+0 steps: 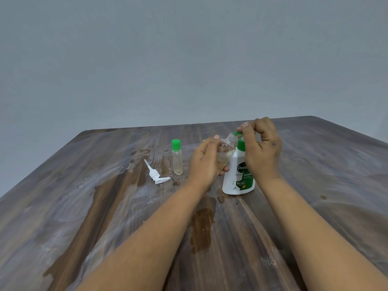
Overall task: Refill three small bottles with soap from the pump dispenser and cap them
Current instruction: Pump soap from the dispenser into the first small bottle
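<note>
My left hand (204,162) grips a small clear bottle (225,152), tilted to the right with its threaded neck bare and a little yellowish soap inside. My right hand (261,148) pinches a green cap (238,134) just beside that neck. Behind both hands stands the white and green soap bottle (237,179), its pump removed. The white pump head (156,175) lies on the table to the left. A second small bottle (177,157) with a green cap stands upright between the pump and my left hand. A third small bottle is not in sight.
The wooden table (294,238) is wet, with water drops and smeared patches around the pump and a brown spill in front of the soap bottle. A plain grey wall rises behind the table's far edge.
</note>
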